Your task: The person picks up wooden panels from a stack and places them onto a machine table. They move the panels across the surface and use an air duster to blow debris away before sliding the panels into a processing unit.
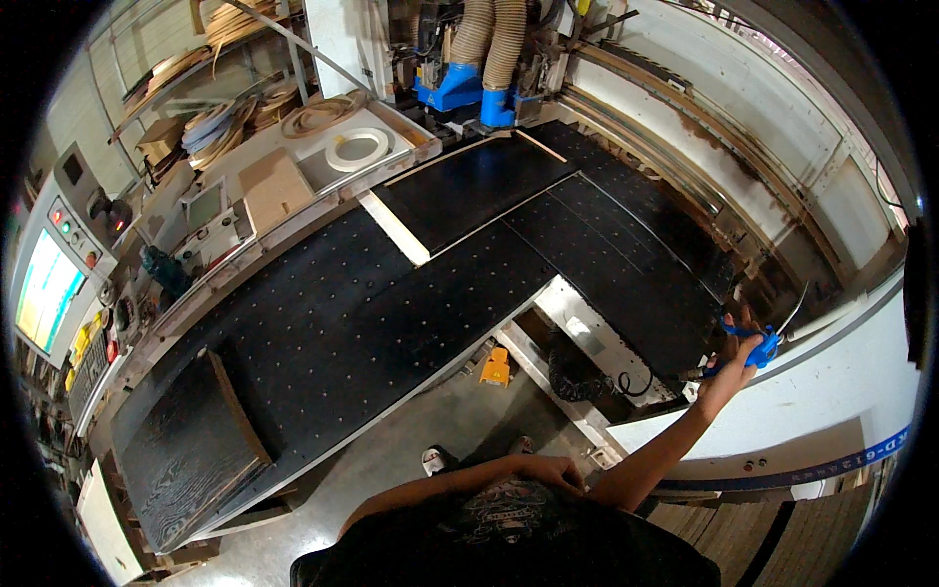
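Observation:
Stretched out to the right, my right hand (740,354) is closed around a blue air blow gun (768,344). The gun's thin metal nozzle points up and away, beside the white machine housing. My left hand (559,474) rests close against my body at the lower middle, its fingers mostly hidden. In front of me spreads a black machine table (323,293) dotted with small studs. A black panel (469,191) with pale edges lies on its far part. Another dark panel (186,455) with wood grain sits at the near left end.
Blue dust hoods (460,88) with ribbed hoses stand at the far side. A control screen (49,289) is at the left. A side bench holds a white ring (357,150) and a brown board (276,191). Below the table are a yellow foot pedal (496,366) and a coiled black hose (577,388).

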Available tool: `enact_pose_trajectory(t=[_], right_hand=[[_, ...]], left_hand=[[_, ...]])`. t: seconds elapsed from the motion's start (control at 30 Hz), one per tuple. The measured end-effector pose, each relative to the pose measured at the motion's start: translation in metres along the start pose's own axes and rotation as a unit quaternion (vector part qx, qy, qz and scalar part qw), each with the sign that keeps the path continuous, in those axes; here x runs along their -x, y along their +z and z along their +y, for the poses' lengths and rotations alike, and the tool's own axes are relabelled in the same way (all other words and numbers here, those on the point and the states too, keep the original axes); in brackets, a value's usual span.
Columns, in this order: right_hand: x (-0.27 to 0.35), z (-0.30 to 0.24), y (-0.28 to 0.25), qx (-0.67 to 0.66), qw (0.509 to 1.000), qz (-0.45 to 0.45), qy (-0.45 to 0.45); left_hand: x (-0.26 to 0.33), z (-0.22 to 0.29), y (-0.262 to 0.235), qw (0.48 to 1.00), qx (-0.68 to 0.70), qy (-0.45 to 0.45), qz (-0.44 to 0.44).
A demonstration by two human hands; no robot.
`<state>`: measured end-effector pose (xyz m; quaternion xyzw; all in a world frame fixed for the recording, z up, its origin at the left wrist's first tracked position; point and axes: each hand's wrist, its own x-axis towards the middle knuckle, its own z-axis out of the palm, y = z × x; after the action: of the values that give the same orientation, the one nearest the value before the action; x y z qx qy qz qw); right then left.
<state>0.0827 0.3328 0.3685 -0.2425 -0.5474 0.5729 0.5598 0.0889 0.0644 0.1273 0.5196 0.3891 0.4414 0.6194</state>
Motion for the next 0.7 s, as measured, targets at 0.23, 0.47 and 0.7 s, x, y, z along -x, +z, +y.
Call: enact_pose_trajectory(t=[0.23, 0.47, 0.7], right_hand=[[0.014, -0.019, 0.017, 0.003, 0.998, -0.005, -0.057], [0.0, -0.006, -0.006, 0.01, 0.998, -0.031, -0.048], [-0.004, 0.01, -0.014, 0.016, 0.997, -0.031, -0.067]], left_hand=[[0.003, -0.011, -0.001, 1.0, 0.004, -0.009, 0.029], [0.007, -0.004, 0.005, 0.996, 0.078, 0.021, 0.026], [0.005, -0.018, 0.0, 0.999, 0.012, 0.043, 0.002]])
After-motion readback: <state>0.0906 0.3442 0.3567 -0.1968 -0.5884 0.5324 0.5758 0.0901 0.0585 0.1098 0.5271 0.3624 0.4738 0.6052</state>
